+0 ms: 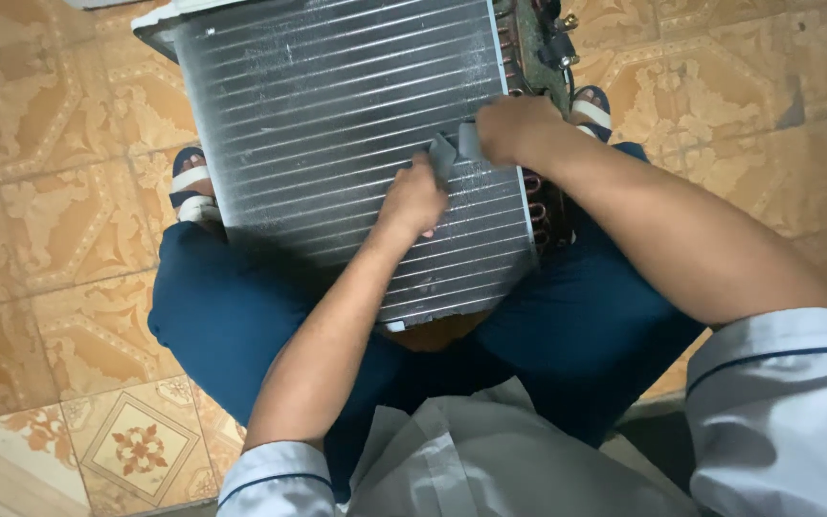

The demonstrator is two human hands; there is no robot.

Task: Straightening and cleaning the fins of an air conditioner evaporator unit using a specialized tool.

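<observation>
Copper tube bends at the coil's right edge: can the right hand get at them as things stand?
Probably yes: the right hand rests on the finned coil right beside the copper bends, with nothing between them.

The finned coil (337, 124) runs off the top edge, its near end hidden behind the left hand (413, 199).

No packages, labels, signs or screens are visible anywhere in this head-camera view.
</observation>
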